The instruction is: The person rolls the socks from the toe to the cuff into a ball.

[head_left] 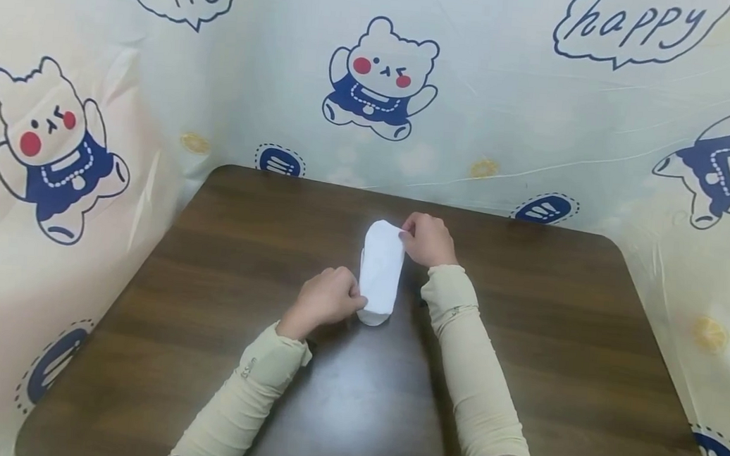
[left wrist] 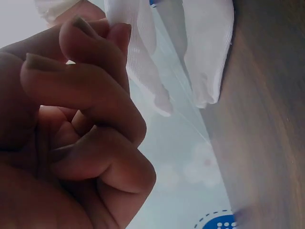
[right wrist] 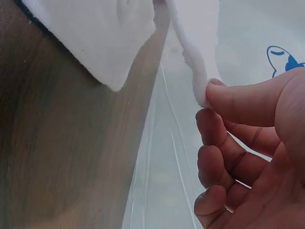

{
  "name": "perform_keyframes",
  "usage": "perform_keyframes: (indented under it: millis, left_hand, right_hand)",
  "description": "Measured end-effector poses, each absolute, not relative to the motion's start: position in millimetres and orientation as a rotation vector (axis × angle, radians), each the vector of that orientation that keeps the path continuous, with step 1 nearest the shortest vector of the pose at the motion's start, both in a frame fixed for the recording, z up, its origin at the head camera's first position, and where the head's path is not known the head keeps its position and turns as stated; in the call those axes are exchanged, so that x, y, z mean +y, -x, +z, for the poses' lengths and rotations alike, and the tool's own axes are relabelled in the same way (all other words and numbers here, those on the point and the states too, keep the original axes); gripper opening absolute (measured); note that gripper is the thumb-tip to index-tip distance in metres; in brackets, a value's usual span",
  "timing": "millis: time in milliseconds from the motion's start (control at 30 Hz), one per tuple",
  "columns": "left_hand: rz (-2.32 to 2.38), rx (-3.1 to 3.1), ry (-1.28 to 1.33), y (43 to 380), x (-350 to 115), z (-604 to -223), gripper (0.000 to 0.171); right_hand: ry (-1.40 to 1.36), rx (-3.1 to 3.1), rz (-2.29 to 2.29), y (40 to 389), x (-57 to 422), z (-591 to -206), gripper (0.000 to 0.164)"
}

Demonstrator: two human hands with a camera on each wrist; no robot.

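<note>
A white sock is held lengthwise over a second white sock, which lies on the table and shows at the near end. My left hand pinches the upper sock at its near left edge between thumb and forefinger, the other fingers curled. At the far right corner, my right hand pinches the same sock. In the left wrist view a gap separates the held sock from the lower sock. The right wrist view shows the held sock's edge under my thumb, apart from the lower sock.
The dark brown wooden table reaches out on both sides of the socks. A pale curtain printed with cartoon bears hangs behind the table and along its left and right sides.
</note>
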State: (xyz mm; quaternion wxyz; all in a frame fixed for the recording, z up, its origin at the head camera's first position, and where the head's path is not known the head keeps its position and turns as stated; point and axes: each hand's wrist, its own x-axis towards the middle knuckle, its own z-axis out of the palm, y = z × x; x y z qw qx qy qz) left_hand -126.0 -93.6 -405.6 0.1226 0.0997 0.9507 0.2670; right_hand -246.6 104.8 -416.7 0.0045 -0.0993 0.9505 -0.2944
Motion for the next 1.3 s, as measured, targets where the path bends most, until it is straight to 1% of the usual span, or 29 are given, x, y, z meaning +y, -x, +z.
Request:
perform_keyframes:
  millis: [267, 533, 800, 1000, 1167, 1300]
  left_hand:
    - [0.812, 2.710, -0.280, 129, -93, -412, 0.042]
    - [0.763, 2.667, -0.242, 134, -91, -428, 0.041]
    - [0.733, 2.659, -0.257, 134, -90, -439, 0.045]
    - [0.740, 2.673, -0.269, 133, -91, -436, 0.045]
    - [0.710, 2.714, -0.259, 134, -93, -427, 0.044]
    - [0.679, 2.772, -0.278, 140, -97, -414, 0.031]
  right_hand:
    - [0.277, 2.944, -0.911, 247, 103, -420, 0.009]
    - [0.250, 2.919, -0.867, 248, 101, -436, 0.010]
    - [0.238, 2.908, -0.838, 249, 101, -446, 0.011]
    - [0.248, 2.899, -0.825, 251, 101, -447, 0.012]
    - [0.314, 2.932, -0.764, 251, 102, -440, 0.017]
    - [0.395, 2.979, -0.725, 249, 105, -425, 0.021]
